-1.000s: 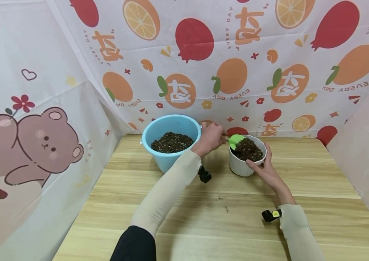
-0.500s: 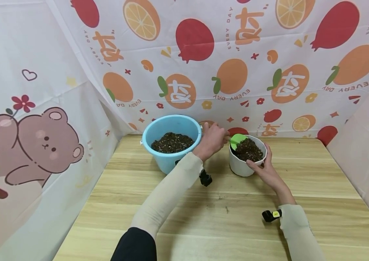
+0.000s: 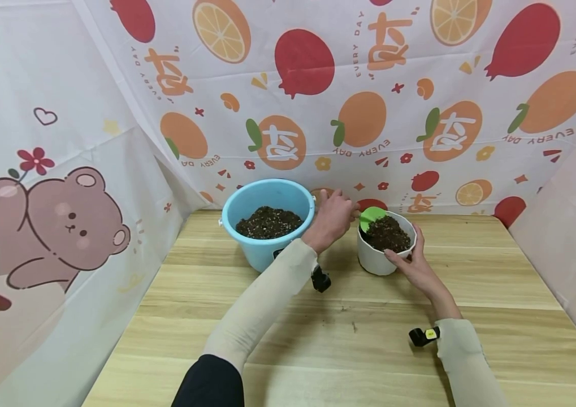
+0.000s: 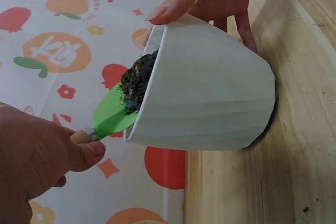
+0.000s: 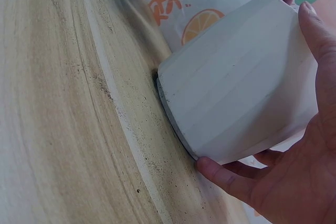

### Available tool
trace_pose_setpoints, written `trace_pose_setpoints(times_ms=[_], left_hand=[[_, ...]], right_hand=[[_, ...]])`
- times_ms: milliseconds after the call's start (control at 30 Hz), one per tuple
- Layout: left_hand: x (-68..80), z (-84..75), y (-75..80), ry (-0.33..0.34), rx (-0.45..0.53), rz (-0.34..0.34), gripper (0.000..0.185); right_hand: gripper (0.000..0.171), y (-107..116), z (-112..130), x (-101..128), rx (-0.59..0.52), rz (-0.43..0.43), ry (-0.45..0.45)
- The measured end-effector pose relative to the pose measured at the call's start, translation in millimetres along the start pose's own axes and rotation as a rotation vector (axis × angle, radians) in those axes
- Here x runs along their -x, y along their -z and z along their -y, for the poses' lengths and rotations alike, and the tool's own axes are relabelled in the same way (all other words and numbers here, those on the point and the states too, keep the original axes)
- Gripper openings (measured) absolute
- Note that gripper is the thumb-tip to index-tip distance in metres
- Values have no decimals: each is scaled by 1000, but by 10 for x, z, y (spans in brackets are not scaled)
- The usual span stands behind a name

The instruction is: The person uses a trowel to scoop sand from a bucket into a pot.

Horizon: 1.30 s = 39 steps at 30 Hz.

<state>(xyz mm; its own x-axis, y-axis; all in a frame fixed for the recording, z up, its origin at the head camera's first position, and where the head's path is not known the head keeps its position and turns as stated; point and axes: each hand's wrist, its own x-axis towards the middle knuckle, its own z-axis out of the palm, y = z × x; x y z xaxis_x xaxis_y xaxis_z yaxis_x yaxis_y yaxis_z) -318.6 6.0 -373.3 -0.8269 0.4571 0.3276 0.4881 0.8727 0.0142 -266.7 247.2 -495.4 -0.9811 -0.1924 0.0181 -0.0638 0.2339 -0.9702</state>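
Observation:
My left hand (image 3: 332,221) grips the wooden handle of a small garden trowel (image 3: 372,217) with a green blade. The blade reaches over the left rim of a white plant pot (image 3: 375,261), its tip against the dark potting soil (image 3: 389,234) heaped inside. In the left wrist view, the soil hides the tip of the trowel (image 4: 111,111). My right hand (image 3: 416,264) holds the pot from the right, thumb near the rim. In the right wrist view, fingers of my right hand (image 5: 294,182) wrap around the lower side of the pot (image 5: 236,77), which stands on the table.
A light blue bucket (image 3: 256,255) with more dark soil (image 3: 269,222) stands left of the pot, close beside my left forearm. Soil crumbs (image 3: 354,327) lie on the wooden table (image 3: 369,362). A fruit-print cloth (image 3: 349,68) hangs directly behind.
The left hand and the trowel have shifted slightly to the right, and the green blade sits a touch higher at the rim. The right hand and the pot stay put.

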Motion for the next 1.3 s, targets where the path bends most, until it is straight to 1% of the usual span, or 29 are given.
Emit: trace_pose_setpoints(times_ms=[167, 300, 633, 867, 933, 1133, 1300], left_hand=[[6, 3, -17, -24, -11, -45, 18], [12, -1, -28, -41, -21, -63, 18], [17, -12, -47, -59, -85, -104, 23], [30, -20, -34, -96, -155, -200, 33], [32, -19, -31, -100, -173, -218, 34], [43, -13, -30, -101, -167, -230, 35], [54, -14, -16, -102, -170, -253, 37]], right_hand=[[101, -7, -1, -4, -3, -5, 8], [100, -17, 4, -11, -1, -8, 16], [98, -20, 11, -13, 1, -8, 20], [98, -23, 5, -12, 1, -9, 30], [98, -25, 5, -11, 1, -10, 31], [99, -26, 2, -1, 2, -10, 28], [99, -27, -5, 9, 1, -12, 20]])
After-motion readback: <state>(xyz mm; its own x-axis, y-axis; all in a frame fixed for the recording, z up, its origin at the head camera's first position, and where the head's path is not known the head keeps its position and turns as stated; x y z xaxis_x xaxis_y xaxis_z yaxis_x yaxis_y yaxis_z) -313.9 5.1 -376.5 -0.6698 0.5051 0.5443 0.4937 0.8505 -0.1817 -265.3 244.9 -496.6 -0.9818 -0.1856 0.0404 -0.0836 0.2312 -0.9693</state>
